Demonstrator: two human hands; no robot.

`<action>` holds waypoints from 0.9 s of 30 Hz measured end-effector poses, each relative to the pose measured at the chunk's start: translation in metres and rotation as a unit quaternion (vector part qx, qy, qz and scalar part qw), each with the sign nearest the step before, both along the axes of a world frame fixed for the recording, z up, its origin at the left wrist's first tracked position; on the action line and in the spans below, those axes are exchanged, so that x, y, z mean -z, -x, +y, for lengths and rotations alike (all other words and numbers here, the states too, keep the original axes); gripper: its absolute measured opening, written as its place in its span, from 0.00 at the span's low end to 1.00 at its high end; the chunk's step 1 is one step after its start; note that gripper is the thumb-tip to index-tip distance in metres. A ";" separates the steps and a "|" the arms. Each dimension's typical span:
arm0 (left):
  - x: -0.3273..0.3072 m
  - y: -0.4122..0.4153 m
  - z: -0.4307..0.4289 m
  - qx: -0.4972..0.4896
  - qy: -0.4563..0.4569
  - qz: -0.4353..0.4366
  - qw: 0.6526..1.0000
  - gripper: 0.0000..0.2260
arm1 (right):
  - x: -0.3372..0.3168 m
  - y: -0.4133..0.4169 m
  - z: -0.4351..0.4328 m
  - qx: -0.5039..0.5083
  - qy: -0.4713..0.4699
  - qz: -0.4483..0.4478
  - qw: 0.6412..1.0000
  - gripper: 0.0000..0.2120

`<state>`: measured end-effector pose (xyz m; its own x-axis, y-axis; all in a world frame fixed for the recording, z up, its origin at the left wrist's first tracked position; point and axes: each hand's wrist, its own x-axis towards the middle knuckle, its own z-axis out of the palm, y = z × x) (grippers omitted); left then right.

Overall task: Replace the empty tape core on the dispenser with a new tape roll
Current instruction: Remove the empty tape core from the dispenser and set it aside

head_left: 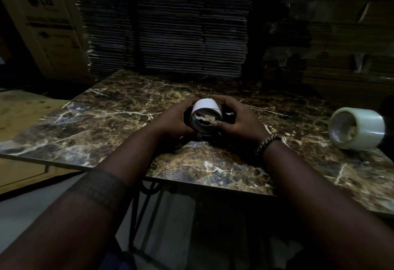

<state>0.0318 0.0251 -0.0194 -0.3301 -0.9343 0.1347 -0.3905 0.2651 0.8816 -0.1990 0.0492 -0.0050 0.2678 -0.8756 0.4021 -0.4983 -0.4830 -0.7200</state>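
Note:
A white empty tape core (205,109), torn along its inner rim, sits between both hands above the middle of the marble table (106,120). My left hand (174,120) wraps its left side, and my right hand (238,120) grips its right side with the thumb at the core's opening. Dark and blue parts of the dispenser (206,136) show just below the core, mostly hidden by my hands. A new roll of clear tape (357,127) lies on its side at the table's right edge, away from both hands.
Tall stacks of flattened cardboard (170,24) rise behind the table. A large printed carton (47,20) stands at the back left, and a wooden board (21,109) lies to the left. The table's near edge and metal legs (136,205) are below my forearms.

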 end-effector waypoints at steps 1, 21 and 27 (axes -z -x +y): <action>-0.001 0.000 0.000 0.008 0.000 0.002 1.000 0.47 | -0.001 -0.002 0.001 -0.006 0.007 -0.009 1.000 0.33; -0.003 0.003 0.003 0.027 -0.004 0.018 0.999 0.47 | -0.016 -0.021 -0.017 -0.014 0.161 0.124 0.979 0.22; -0.006 0.006 0.006 0.025 -0.021 0.029 0.999 0.45 | -0.020 -0.010 -0.015 -0.016 0.080 -0.011 0.997 0.25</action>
